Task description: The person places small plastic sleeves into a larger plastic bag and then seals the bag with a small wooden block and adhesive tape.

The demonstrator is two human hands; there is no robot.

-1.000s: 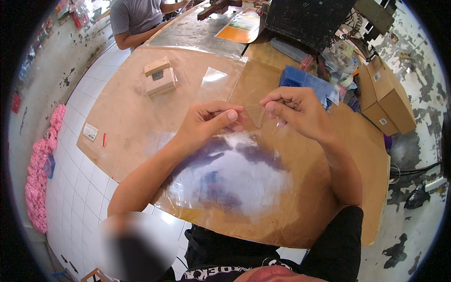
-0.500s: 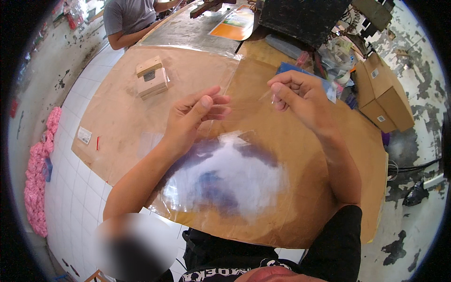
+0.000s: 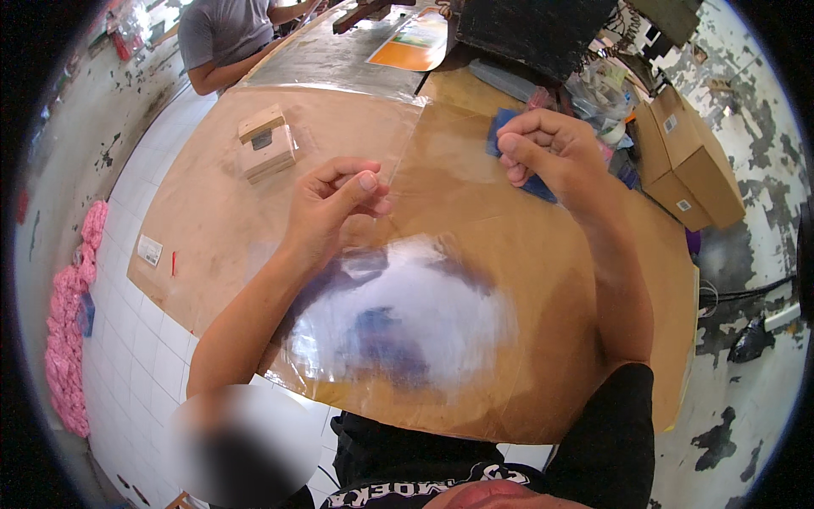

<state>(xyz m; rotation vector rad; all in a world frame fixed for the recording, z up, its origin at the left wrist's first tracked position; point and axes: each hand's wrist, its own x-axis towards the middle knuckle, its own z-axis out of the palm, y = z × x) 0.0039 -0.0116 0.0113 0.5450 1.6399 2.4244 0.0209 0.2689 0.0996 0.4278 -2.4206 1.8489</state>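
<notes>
My left hand hovers over the middle of the covered table, thumb and curled fingertips pressed together. Anything between them is too small or too clear to make out. Farther right, my right hand is pinched, thumb against the forefinger, and what it grips, if anything, cannot be seen. Behind the right hand a blue plastic piece is partly hidden. A wooden block with a dark inset lies beyond my left hand, on a faint clear sheet.
A cardboard box and clear plastic bags crowd the right side. At the back stand a black machine housing and an orange printed sheet. A grey-shirted person works far left. A pink bundle lies at left.
My left hand's fingers have curled in and it has drawn slightly left. My right hand has moved a little right and away from me, still pinched.
</notes>
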